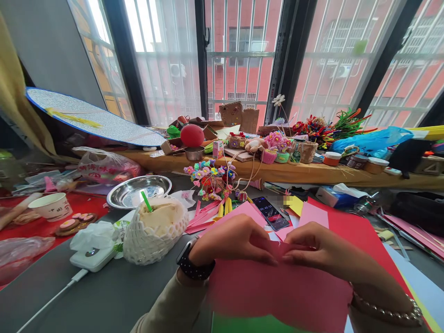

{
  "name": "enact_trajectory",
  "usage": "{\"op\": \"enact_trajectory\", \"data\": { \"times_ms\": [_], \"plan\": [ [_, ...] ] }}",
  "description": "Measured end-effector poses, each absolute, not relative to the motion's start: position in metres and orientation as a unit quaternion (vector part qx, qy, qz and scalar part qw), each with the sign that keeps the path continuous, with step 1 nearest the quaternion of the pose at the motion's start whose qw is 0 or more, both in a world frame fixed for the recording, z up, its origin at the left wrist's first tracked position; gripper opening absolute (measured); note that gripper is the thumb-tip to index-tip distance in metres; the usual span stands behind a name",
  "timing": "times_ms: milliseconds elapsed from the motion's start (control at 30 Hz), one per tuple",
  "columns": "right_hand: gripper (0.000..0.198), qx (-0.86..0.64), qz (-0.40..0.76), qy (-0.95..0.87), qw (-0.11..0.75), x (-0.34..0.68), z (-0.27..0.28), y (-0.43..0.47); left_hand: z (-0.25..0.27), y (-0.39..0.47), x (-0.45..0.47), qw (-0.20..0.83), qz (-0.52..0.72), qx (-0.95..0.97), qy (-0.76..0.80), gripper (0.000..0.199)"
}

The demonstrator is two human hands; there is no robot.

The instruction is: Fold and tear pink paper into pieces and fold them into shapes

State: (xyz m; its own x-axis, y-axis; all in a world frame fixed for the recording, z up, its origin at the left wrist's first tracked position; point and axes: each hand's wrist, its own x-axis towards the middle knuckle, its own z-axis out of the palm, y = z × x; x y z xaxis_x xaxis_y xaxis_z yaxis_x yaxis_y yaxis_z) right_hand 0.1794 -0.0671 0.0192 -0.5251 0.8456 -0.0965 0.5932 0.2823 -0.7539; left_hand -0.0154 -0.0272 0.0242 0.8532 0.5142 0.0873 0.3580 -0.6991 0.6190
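A sheet of pink paper (277, 289) is held up over the table, its lower part smeared by motion. My left hand (237, 240), with a dark watch (196, 261) on the wrist, pinches the paper's upper edge near the middle. Close beside it my right hand (312, 245) grips the same edge between thumb and fingers, and a beaded bracelet (388, 312) circles that wrist. Below the pink sheet shows a green sheet (253, 323). Just beyond the hands lies a phone (270, 212) with a timer on its screen, among red paper (350, 231) and other coloured sheets.
To the left stand a coconut in white foam netting (156, 231) with a green straw, a steel plate (118, 199), a paper cup (52, 206) and a white charger (92, 259) with its cable. Small crocheted flowers (211, 178) sit behind the phone. Craft items crowd the window ledge (277, 173).
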Motion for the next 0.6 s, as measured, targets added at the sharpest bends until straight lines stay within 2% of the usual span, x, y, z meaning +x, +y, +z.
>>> {"op": "enact_trajectory", "data": {
  "times_ms": [233, 467, 600],
  "plan": [
    [0.031, -0.435, 0.444, -0.763, 0.176, 0.1799, 0.0192, -0.0637, 0.0228, -0.0267, -0.0152, 0.318, 0.141, 0.908, 0.235, 0.033],
    [0.029, -0.454, 0.374, -0.795, 0.149, 0.1792, 0.0157, -0.0625, 0.0198, -0.0245, -0.0161, 0.324, 0.132, 0.907, 0.235, 0.034],
    [0.030, -0.461, 0.391, -0.784, 0.139, 0.1792, 0.0128, -0.0637, 0.0192, -0.0236, -0.0160, 0.320, 0.127, 0.906, 0.245, 0.038]
  ]
}}
